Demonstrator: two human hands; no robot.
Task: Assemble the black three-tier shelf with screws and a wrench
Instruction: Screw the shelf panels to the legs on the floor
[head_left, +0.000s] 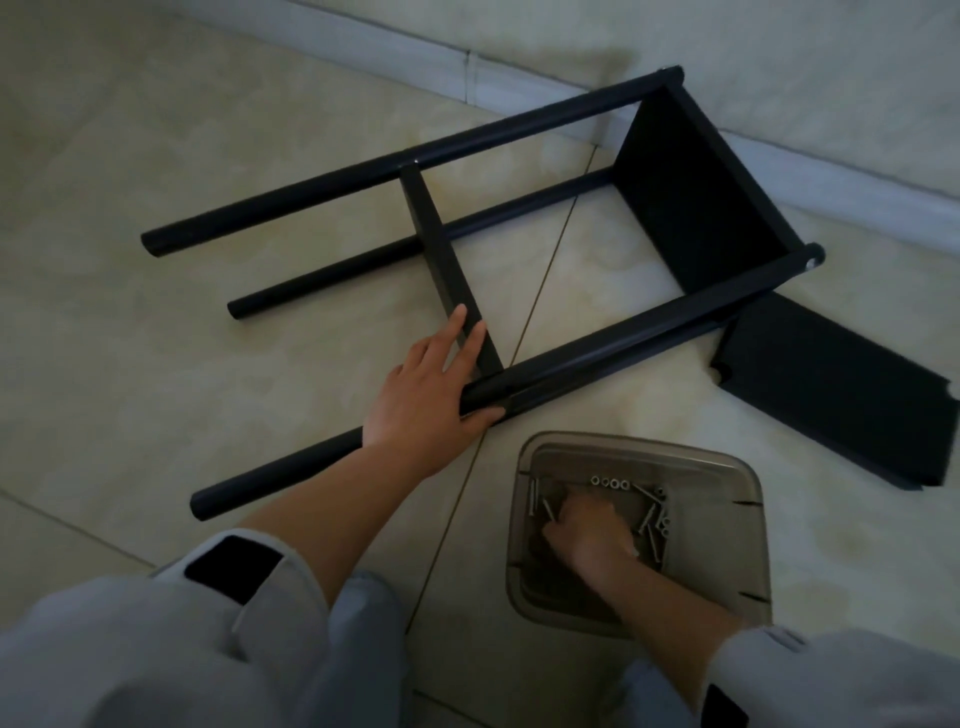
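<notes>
The black shelf frame (519, 218) lay on its side on the tiled floor (156, 130), poles running L to R, w/ one panel (696, 192) fixed at the far end by the wall and a middle panel (447, 260) edge-on between the poles. A third, loose panel (841, 395) lay flat on the floor just right of the frame. The left hand (431, 389) rested on the near pole (597, 343), thumb under it, fingers straight and reaching up against the middle panel. The right hand (592, 530) was down in a translucent plastic tub (748, 519) near the person's knees, fingers curled among the screws (649, 525) & nuts; couldn't tell if it actually had hold of one. Pale sleeves on both arms.
</notes>
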